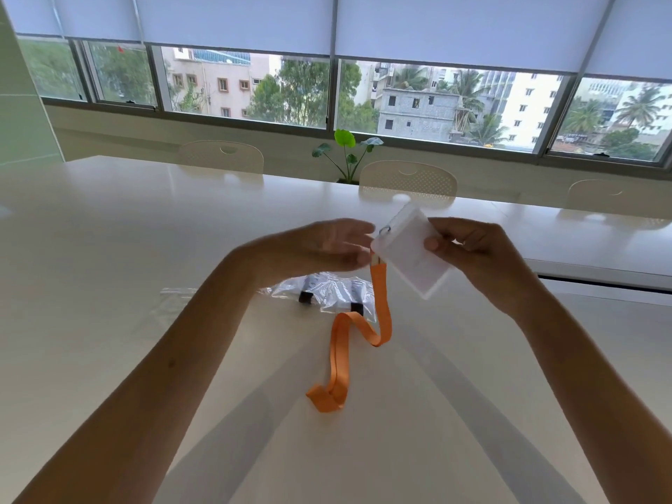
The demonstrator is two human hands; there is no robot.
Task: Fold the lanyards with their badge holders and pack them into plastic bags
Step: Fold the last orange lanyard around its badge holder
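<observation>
Orange lanyard (pixel 342 358) trails from the table (pixel 109 231) up to the badge holder (pixel 407 252), pinched aloft in the right hand (pixel 472 256) for folding. Left hand (pixel 327 245), fingers relaxed and blurred, reaches for its clip; a packed bag (pixel 327 291) lies beyond.

I can read no text, label, brand or number here; the frosted white plastic badge holder (pixel 409 249) shows me only a blank face.
</observation>
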